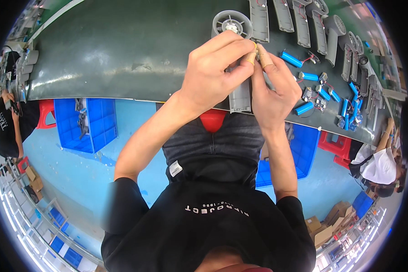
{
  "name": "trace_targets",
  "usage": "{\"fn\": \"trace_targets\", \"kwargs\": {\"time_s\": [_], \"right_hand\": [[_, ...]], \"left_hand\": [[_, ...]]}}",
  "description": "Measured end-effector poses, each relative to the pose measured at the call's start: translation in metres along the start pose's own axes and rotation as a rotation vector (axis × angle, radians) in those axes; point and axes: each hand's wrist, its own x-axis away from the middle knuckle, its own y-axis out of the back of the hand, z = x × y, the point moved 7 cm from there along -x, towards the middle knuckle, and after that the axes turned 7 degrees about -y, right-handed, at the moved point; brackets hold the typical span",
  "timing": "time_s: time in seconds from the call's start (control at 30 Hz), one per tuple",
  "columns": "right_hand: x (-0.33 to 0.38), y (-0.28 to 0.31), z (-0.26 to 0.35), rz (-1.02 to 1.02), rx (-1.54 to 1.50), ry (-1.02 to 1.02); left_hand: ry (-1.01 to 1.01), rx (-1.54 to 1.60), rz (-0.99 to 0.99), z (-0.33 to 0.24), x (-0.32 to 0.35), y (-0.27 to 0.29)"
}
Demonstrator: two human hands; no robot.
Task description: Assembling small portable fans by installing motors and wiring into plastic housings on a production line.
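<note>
Both hands are up over the dark green bench, meeting right above a grey plastic fan housing that lies on the bench edge, its round fan end pointing away from the person. The left hand has its fingers curled in tight, thumb and forefinger pinched on some tiny part at the fingertips (too small to make out what it is). The right hand pinches in from the other side, fingers narrow and touching the same spot; yellowish finger cots show on a couple of tips. Just right of the hands sit blue cylindrical battery cells with little circuit boards wired to them, and more grey shell halves line the far side. Blue bins sit on the floor under the bench.
</note>
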Motion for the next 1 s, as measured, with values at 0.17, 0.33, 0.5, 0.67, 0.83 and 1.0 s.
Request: {"fn": "trace_targets", "kwargs": {"time_s": [0.17, 0.33, 0.5, 0.67, 0.83, 1.0], "right_hand": [[0.000, 0.001, -0.007, -0.012, -0.108, -0.122], [0.001, -0.005, -0.014, 0.029, -0.237, -0.291], [0.000, -0.019, -0.024, 0.212, -0.521, -0.550], [-0.076, -0.056, 0.000, 0.473, -0.433, -0.466], [-0.200, -0.133, -0.020, 0.558, -0.085, -0.349], [-0.264, -0.177, -0.032, 0.483, -0.153, -0.321]], "left_hand": [[-0.025, -0.015, 0.041, 0.001, -0.008, 0.007], [0.170, -0.134, 0.211, 0.024, -0.015, 0.026], [0.396, 0.032, 0.343, 0.052, -0.021, 0.025], [0.304, -0.019, 0.294, 0.100, -0.080, 0.058], [0.374, 0.171, 0.218, 0.192, -0.168, 0.066], [0.454, 0.120, 0.159, 0.295, -0.218, 0.063]]}}
